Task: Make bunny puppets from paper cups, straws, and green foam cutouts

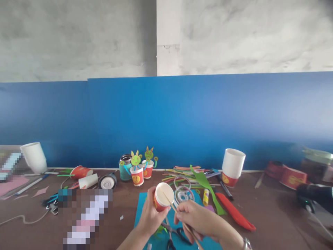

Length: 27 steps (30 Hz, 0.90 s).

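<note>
A red and white paper cup (159, 201) is tilted with its mouth toward me, and my left hand (149, 217) is wrapped round its side. My right hand (191, 218) grips a thin wooden stick (173, 207), whose far tip reaches into the cup's mouth. Below the hands, dark-handled scissors (170, 231) lie on a blue-green sheet (140, 208) beside green paper scraps. Rolls of clear tape (184, 194) sit just past the right hand, near a yellow glue stick (206, 197).
Two decorated cups with green rabbit-like figures (137, 175) stand at the back beside a teal container (126, 170). Stacked white cups (233, 163) stand to the right. A red strip (235, 211), green paper (208, 185) and colored sticks lie nearby. Cups and pens lie at left.
</note>
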### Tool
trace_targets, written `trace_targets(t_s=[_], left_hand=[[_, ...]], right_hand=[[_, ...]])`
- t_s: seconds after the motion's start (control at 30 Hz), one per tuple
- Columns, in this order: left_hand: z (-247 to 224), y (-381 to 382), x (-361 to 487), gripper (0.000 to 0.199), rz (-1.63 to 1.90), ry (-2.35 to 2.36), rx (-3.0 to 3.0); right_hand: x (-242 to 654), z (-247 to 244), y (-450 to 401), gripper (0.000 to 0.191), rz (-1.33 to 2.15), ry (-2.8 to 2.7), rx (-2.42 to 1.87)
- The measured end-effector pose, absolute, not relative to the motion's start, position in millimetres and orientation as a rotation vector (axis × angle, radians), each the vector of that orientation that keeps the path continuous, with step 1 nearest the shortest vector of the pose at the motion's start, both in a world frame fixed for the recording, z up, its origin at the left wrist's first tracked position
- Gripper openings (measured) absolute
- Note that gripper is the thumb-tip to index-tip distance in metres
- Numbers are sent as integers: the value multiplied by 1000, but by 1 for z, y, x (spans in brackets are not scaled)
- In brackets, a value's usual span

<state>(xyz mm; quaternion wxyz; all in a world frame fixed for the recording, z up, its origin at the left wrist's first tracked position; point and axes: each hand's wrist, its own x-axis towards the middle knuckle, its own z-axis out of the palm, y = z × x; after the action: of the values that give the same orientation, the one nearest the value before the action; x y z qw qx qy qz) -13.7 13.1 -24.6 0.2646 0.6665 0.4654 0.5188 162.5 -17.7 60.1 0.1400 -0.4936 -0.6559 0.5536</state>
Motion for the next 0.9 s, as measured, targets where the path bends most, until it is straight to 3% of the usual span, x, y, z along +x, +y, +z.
trace_targets(t_s=[0.63, 0.9], left_hand=[[-36, 16, -13, 46, 1464, 1359, 1901], [-36, 10, -6, 43, 1417, 1116, 2200]], right_hand=[[152, 59, -20, 18, 1612, -1777, -1398], [151, 44, -15, 31, 1098, -1886, -1490]])
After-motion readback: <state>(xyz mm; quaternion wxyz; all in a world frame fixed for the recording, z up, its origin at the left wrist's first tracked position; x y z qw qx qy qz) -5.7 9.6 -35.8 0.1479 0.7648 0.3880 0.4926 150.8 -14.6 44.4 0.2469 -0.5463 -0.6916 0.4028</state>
